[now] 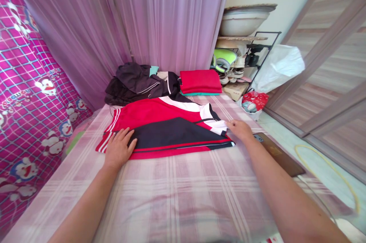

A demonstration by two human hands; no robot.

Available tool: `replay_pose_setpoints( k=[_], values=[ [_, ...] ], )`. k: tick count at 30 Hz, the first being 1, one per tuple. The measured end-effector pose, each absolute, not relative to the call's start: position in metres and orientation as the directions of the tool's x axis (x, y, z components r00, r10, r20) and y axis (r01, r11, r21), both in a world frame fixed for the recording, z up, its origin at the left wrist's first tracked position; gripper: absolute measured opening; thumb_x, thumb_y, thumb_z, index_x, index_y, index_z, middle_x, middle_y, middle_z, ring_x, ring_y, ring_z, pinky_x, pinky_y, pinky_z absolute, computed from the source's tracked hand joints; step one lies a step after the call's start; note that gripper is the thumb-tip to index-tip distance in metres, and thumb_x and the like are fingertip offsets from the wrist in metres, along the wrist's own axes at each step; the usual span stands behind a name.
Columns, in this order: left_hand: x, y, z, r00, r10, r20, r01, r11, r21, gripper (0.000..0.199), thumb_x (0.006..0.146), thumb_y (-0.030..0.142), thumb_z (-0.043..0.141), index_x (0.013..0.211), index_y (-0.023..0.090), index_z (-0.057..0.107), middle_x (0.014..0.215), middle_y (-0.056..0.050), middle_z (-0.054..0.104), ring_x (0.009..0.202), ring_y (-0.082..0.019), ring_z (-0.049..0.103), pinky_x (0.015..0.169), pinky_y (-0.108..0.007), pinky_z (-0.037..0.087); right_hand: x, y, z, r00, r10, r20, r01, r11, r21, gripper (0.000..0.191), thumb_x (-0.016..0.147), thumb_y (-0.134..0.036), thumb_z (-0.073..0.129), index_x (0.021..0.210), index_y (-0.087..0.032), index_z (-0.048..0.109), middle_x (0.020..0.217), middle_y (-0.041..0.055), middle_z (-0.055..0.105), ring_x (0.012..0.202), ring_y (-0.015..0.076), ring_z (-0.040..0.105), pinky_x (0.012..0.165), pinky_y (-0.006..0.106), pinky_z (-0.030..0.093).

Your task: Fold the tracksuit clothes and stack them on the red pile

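Note:
A red, black and white track jacket [171, 132] lies flat on the bed, one side folded over, its striped hem to the left and its white collar to the right. My left hand [119, 147] rests on the hem end, fingers spread over the cloth. At the collar end, my right hand [239, 128] pinches the white edge between thumb and fingers. Beyond the jacket sits a neat stack of folded red clothes [200, 82], with a green layer at its bottom. Beside that stack is a loose heap of dark clothes [134, 82].
The plaid bedsheet [171, 197] spreads toward me. A brown flat case [281, 155] with a phone [259, 137] lies near the right edge. Purple curtains [171, 18] hang behind. A shoe rack [243, 58], a white plastic bag [281, 65] and a wooden wardrobe [328, 56] stand at right.

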State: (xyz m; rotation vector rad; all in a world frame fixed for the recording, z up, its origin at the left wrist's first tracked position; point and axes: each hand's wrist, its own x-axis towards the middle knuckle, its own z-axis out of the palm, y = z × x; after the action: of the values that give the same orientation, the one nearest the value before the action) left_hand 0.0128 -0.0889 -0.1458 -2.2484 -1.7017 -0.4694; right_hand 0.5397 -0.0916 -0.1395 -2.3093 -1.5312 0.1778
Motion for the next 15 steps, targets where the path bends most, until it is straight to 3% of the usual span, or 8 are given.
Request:
replay_pose_setpoints(
  k=[2, 5, 8, 11, 15],
  values=[
    [0.012, -0.089, -0.146, 0.252, 0.872, 0.420, 0.963, -0.268, -0.022, 0.055, 0.095, 0.047, 0.036, 0.132, 0.015, 0.062, 0.141, -0.014, 0.058, 0.134, -0.032, 0.050, 0.111, -0.052, 0.036, 0.537, -0.090, -0.144, 0.423, 0.896, 0.133, 0.879, -0.371, -0.300, 0.028, 0.086, -0.042, 0.056, 0.080, -0.019, 0.071, 0.088, 0.0095, 0.075, 0.088, 0.0244, 0.068, 0.070, 0.029, 0.046],
    [0.012, -0.088, -0.147, 0.251, 0.872, 0.421, 0.963, -0.270, -0.015, 0.055, 0.094, 0.047, 0.037, 0.132, 0.015, 0.062, 0.141, -0.014, 0.058, 0.134, -0.033, 0.050, 0.111, -0.052, 0.037, 0.535, -0.089, -0.149, 0.427, 0.893, 0.141, 0.861, -0.355, -0.364, 0.021, 0.081, -0.028, 0.062, 0.098, -0.019, 0.070, 0.098, 0.0080, 0.075, 0.093, 0.0222, 0.069, 0.075, 0.028, 0.049],
    [0.012, -0.088, -0.147, 0.250, 0.870, 0.425, 0.962, -0.271, -0.012, 0.054, 0.094, 0.047, 0.037, 0.132, 0.016, 0.062, 0.141, -0.014, 0.058, 0.134, -0.032, 0.050, 0.111, -0.052, 0.037, 0.534, -0.090, -0.146, 0.387, 0.914, 0.123, 0.862, -0.310, -0.401, 0.026, 0.077, -0.017, 0.062, 0.101, -0.019, 0.070, 0.104, 0.0069, 0.075, 0.095, 0.0206, 0.069, 0.080, 0.028, 0.051],
    [0.013, -0.088, -0.146, 0.249, 0.869, 0.428, 0.962, -0.271, -0.011, 0.054, 0.095, 0.046, 0.037, 0.132, 0.016, 0.062, 0.141, -0.014, 0.058, 0.133, -0.033, 0.050, 0.111, -0.052, 0.037, 0.527, -0.089, -0.130, 0.369, 0.920, 0.130, 0.899, -0.319, -0.299, 0.033, 0.076, -0.011, 0.058, 0.106, -0.019, 0.072, 0.106, 0.0084, 0.075, 0.096, 0.0228, 0.069, 0.082, 0.030, 0.051],
    [0.013, -0.089, -0.145, 0.255, 0.869, 0.424, 0.961, -0.276, -0.012, 0.055, 0.095, 0.046, 0.037, 0.131, 0.015, 0.062, 0.141, -0.014, 0.059, 0.133, -0.033, 0.050, 0.111, -0.052, 0.037, 0.497, -0.082, -0.103, 0.294, 0.919, 0.262, 0.946, -0.240, -0.218, 0.037, 0.086, -0.017, 0.050, 0.118, -0.019, 0.069, 0.119, 0.0111, 0.070, 0.107, 0.0244, 0.065, 0.090, 0.032, 0.048]
  ],
)
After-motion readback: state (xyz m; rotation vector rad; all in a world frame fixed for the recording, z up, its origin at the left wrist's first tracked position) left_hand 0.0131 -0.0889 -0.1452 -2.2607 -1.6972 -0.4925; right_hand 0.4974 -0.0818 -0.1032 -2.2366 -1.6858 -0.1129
